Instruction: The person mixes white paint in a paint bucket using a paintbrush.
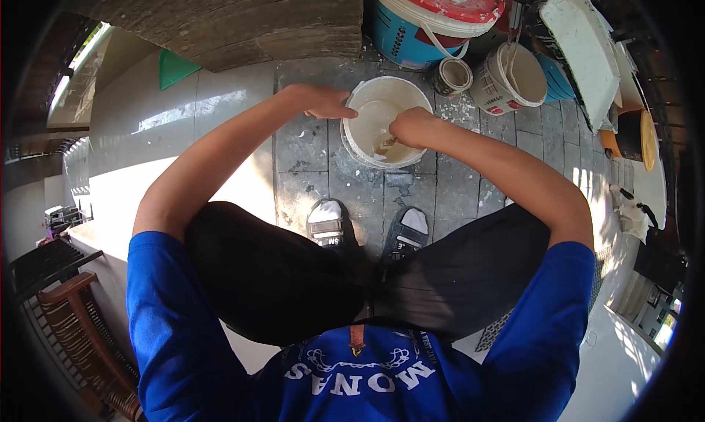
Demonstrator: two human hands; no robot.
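Note:
A white plastic bucket stands on the tiled floor in front of my feet, with a pale, whitish substance inside. My left hand grips the bucket's left rim, thumb over the inner side. Reaching in over the right rim, my right hand is closed, fingers turned down into the bucket. A small brownish piece shows just below those fingers, close to the pale substance; its kind is hidden by the hand and too small to make out.
Behind the bucket stand a big blue tub with a red lid, a small paint can and a paint-smeared white pail. A yellow-and-black container is at far right. A wooden chair stands at left.

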